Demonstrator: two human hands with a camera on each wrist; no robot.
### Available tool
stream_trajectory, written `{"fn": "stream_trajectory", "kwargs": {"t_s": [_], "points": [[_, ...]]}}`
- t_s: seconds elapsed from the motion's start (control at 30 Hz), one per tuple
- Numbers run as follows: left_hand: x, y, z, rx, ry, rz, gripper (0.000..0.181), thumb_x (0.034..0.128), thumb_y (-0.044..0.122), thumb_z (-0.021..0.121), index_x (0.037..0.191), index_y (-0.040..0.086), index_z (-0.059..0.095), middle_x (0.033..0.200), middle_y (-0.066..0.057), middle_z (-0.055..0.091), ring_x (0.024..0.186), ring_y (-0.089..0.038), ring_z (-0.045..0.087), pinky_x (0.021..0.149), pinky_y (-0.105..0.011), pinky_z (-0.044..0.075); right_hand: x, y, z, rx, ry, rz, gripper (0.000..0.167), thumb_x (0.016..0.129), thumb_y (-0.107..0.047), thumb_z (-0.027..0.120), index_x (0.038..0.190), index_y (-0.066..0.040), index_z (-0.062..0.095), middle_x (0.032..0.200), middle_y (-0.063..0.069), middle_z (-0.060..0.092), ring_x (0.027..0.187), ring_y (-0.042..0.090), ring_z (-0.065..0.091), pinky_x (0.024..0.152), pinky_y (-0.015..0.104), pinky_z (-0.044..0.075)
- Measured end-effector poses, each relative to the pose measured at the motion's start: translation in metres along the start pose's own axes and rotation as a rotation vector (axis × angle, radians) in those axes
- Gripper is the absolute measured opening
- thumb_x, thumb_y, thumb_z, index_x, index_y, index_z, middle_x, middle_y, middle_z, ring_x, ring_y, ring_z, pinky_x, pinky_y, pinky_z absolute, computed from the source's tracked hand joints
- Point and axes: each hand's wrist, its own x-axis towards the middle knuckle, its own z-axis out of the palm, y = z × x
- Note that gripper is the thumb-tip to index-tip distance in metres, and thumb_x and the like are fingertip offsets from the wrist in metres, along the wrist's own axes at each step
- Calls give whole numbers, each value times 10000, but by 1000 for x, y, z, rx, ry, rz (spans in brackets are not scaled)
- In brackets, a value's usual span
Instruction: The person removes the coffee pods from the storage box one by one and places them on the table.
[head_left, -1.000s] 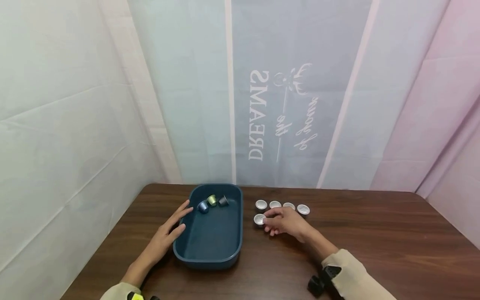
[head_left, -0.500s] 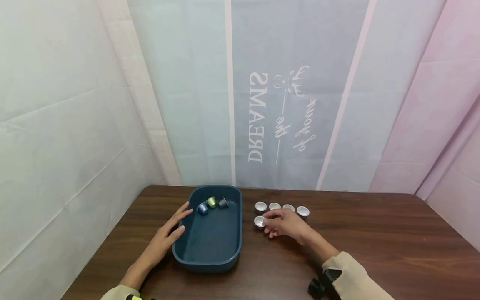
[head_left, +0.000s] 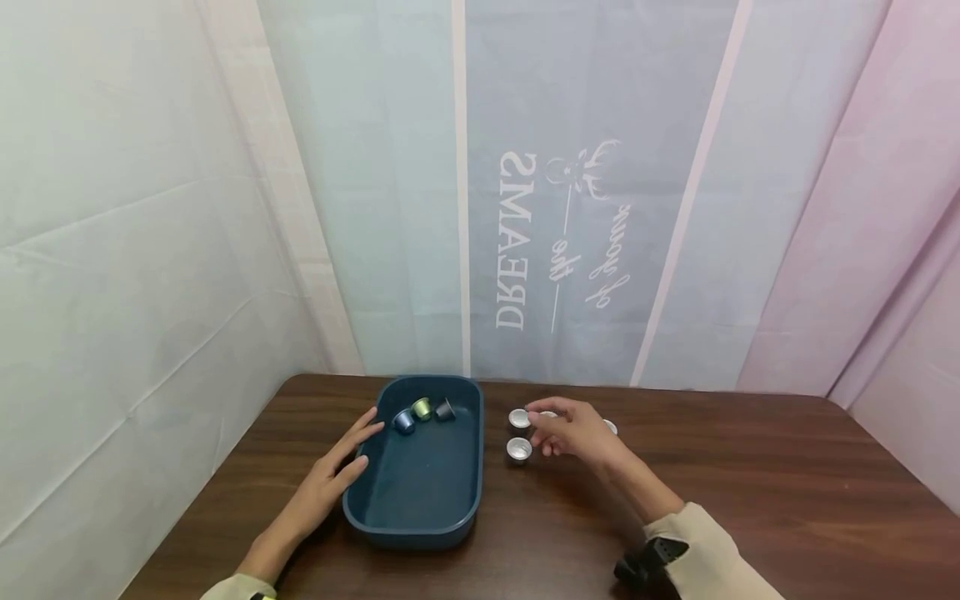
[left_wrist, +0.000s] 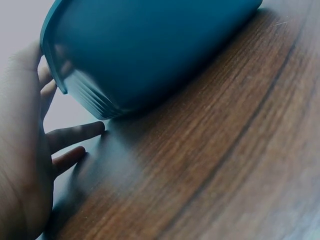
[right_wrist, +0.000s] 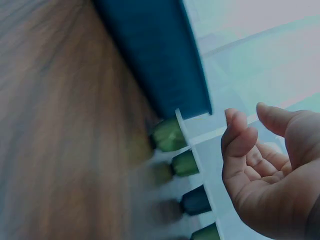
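My left hand (head_left: pixel 326 479) rests with extended fingers along the left side of a dark blue tray (head_left: pixel 480 467); in the left wrist view its fingers lie beside the tray wall (left_wrist: pixel 150 45). Inside the tray are a blue coffee capsule (head_left: pixel 403 422), a green one (head_left: pixel 422 408) and a dark one (head_left: pixel 445 409). My right hand (head_left: pixel 577 433) hovers over a back row of capsules, partly hiding them. A capsule (head_left: pixel 518 451) stands foil-up in front of the row's left one (head_left: pixel 519 418). In the right wrist view, thumb and forefinger are apart, with nothing between them.
The right wrist view shows green capsules (right_wrist: pixel 185 163) and a dark blue one (right_wrist: pixel 196 200) lined up beside the tray. A fabric backdrop (head_left: pixel 405 208) hangs behind the wooden table (head_left: pixel 750 467). A black device (head_left: pixel 648 562) is strapped at my right wrist.
My right hand has let go of the front capsule and moved up and back over the row. The left hand keeps its place at the tray.
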Motion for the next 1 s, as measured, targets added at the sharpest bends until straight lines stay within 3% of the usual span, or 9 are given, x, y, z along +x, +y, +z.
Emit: {"fn": "stream_trajectory", "kwargs": {"t_s": [0.17,0.43,0.8,1.0], "points": [[1,1,-2,3,3,-5,468,1016,71,411,1477,141,372,1584,-18,161,1430,-285,138,980,-707,211,10,-17,12,27,-9,-66,404,898,-313,678,1211,-65,620,856,164,676,707,229,621,692,385,528],[2,6,-3,13,2,-9,469,1013,76,426,1473,152,379,1582,-16,171,1423,-341,144,971,-721,196,28,-40,44,-38,-118,-191,348,915,-278,661,1205,-88,640,893,185,686,759,278,653,760,526,510],[2,3,-2,9,-6,-7,461,1019,74,406,1476,125,370,1584,-12,161,1436,-200,130,986,-716,170,46,-62,78,-46,-168,-214,304,918,-207,660,1194,-78,646,885,167,695,755,261,665,701,355,544],[3,3,-2,5,-12,-5,462,1017,61,394,1475,120,371,1584,-19,165,1433,-280,131,987,-720,160,46,-77,102,-123,-184,-221,272,932,-132,632,1190,-47,642,883,189,691,797,359,668,672,323,544]]}}
